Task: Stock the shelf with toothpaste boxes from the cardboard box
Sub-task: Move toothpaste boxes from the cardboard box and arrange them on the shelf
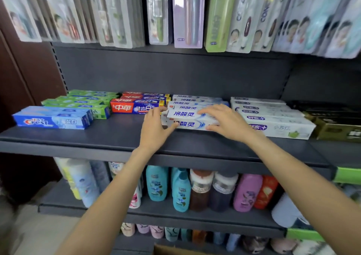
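**Two white boxes stacked at the front, and an easy slide waiting to happen**

Head view, the only one I have. My left hand is at the left end of the white toothpaste boxes, thumb curled against the front face of the lower one and fingers reaching over the upper one's end. My right hand lies over the right half of the same pair, fingers fairly straight and spread, pressing on top with the fingertips towards the middle. I read that as the left hand gripping and the right hand flat and pressing, not clasping.

The pair sits on the shelf, in front of more white boxes of the same kind behind my fingers. Just past my left fingers stands the red box; just beyond my right wrist is the pale box row.

What could go wrong, as I judge it: the top box rests loosely on the lower one, so an uneven push may skew it or slide it off the front edge beneath my wrists. Pushing too far left could knock the red box. The stack may also end up crooked against the row behind.

Only a brown corner of the cardboard box shows below my forearms.
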`<state>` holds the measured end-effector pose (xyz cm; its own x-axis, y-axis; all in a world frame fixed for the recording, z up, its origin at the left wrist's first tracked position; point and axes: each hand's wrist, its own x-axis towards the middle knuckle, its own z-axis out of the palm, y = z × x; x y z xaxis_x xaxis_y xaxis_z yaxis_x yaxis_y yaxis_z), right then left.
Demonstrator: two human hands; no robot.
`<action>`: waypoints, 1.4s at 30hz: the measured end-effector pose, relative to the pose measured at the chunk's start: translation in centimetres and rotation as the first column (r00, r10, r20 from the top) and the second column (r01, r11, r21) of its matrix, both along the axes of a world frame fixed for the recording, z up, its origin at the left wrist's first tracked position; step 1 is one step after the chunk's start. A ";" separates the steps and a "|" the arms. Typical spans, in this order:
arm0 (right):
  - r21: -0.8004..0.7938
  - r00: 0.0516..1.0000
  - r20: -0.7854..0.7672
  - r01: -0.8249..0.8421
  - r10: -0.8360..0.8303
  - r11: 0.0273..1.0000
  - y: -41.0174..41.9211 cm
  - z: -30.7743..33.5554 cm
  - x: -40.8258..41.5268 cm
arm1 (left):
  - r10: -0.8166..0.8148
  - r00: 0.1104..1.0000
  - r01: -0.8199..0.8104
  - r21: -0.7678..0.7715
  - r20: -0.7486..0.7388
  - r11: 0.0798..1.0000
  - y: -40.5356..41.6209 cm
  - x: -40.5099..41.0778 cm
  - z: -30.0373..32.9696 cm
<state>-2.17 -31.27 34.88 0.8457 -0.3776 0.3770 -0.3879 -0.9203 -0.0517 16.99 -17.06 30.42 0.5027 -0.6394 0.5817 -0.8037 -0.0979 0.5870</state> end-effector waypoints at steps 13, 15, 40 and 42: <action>-0.042 0.893 0.449 -0.018 0.035 0.999 10.3 -3.8 -3.1 | -0.049 0.865 0.115 -0.103 0.500 0.988 4.7 -3.7 -1.5; 0.110 0.896 0.444 -0.068 0.013 0.992 13.1 -6.2 -4.8 | -0.097 0.877 0.197 -0.169 0.471 0.966 7.2 -5.2 -3.4; 0.545 0.318 -0.747 -0.208 0.583 0.812 22.7 -46.0 -6.6 | 0.397 0.807 0.129 0.788 -0.436 0.602 24.0 -11.3 -40.3; 0.517 0.220 -0.795 -0.243 0.565 0.821 22.3 -46.8 -6.5 | 0.380 0.830 0.127 0.802 -0.408 0.583 24.3 -11.6 -40.6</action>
